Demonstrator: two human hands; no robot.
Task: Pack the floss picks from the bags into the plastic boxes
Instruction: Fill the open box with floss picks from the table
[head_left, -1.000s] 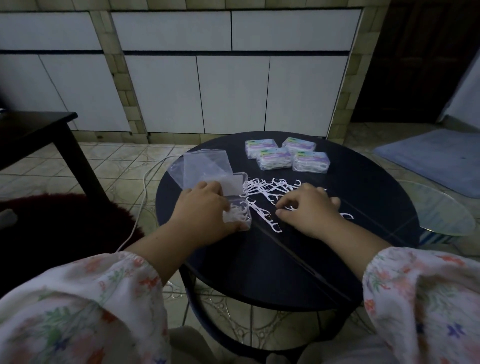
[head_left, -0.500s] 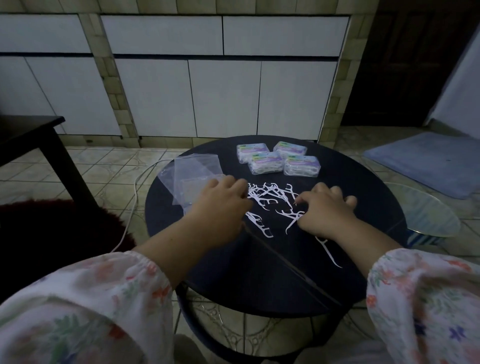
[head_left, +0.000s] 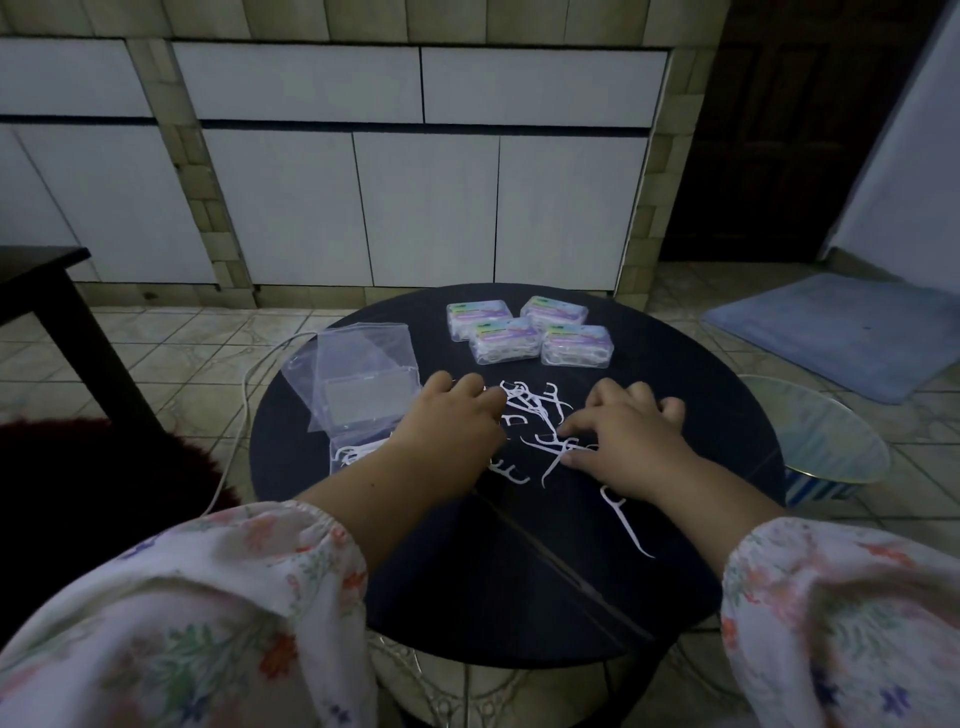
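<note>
Several white floss picks (head_left: 535, 410) lie scattered on the round black table (head_left: 519, 587). My left hand (head_left: 447, 431) rests palm down at the pile's left edge. My right hand (head_left: 628, 441) is on the pile's right side, thumb and forefinger pinching at a pick (head_left: 558, 457). One stray pick (head_left: 626, 525) lies nearer me. An open clear plastic box (head_left: 363, 410) with several picks in its base sits left of my left hand, its lid standing up. Empty clear bags (head_left: 343, 353) lie behind it. Several filled, closed boxes (head_left: 524, 338) stand at the table's far side.
A white cable (head_left: 244, 395) runs off the table's left edge to the floor. A glass-topped object (head_left: 815, 436) sits close to the table's right. A dark table (head_left: 47, 291) stands at far left, a blue mat (head_left: 841, 332) at right, white cabinets (head_left: 426, 208) behind.
My left hand has let go of the open box and moved right onto the pick pile. My right hand shifted right, spreading the picks. One pick now lies apart, nearer me.
</note>
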